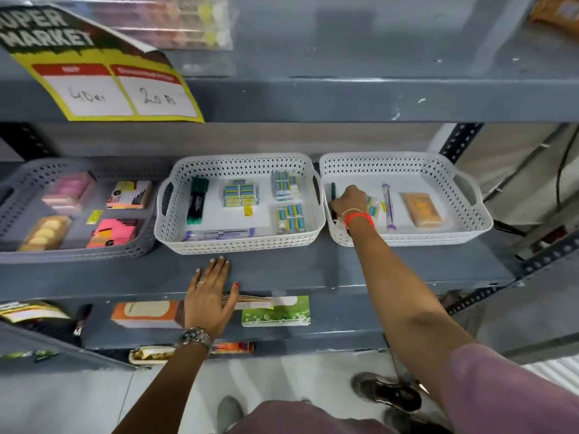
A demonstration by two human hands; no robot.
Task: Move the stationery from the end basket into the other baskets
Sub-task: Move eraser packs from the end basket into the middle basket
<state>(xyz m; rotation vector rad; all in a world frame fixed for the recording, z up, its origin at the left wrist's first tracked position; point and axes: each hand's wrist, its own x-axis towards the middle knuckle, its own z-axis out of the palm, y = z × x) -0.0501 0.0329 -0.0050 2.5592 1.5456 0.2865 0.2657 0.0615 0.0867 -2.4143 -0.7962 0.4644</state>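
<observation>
The white end basket [407, 239] stands at the right of the middle shelf. It holds a green marker [333, 190], small blue eraser packs [372, 208], a purple pen [388, 205] and an orange pack [421, 209]. My right hand [351, 202] reaches into its left side, fingers curled around the lower end of the green marker, which still lies low in the basket. The middle white basket [238, 245] contains green markers [198, 198], eraser packs [240, 194] and purple pens [219, 234]. My left hand [211, 296] rests flat and open on the shelf's front edge.
A grey basket [78, 255] at the left holds pink, yellow and orange sticky-note packs. A yellow price sign [103, 79] hangs from the shelf above. The lower shelf carries notebooks [275, 311]. A perforated metal upright [457, 139] bounds the shelf on the right.
</observation>
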